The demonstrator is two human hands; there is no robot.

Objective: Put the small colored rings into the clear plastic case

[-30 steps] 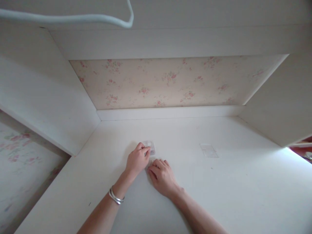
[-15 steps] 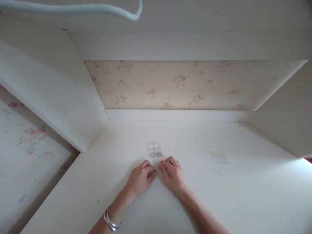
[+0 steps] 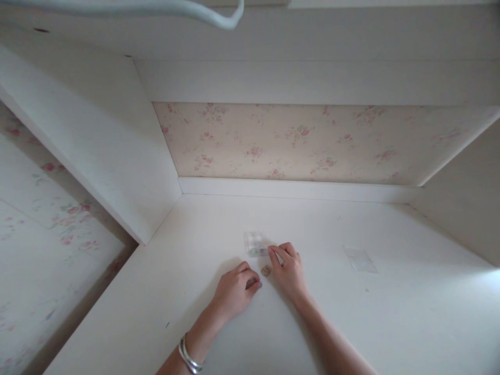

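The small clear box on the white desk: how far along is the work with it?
Done: small clear box sits on the desk, a tiny brownish piece out beside it. In hand: right hand touches the box; left hand rests curled nearby. Left: the piece lies loose, unheld.

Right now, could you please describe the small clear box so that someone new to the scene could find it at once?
Start at the white desk below the floral wallpaper and go to its middle, where two hands rest. The clear box lies just past them, at the right hand's fingertips. Unlike the flat clear sheet farther right, it is raised and boxy.
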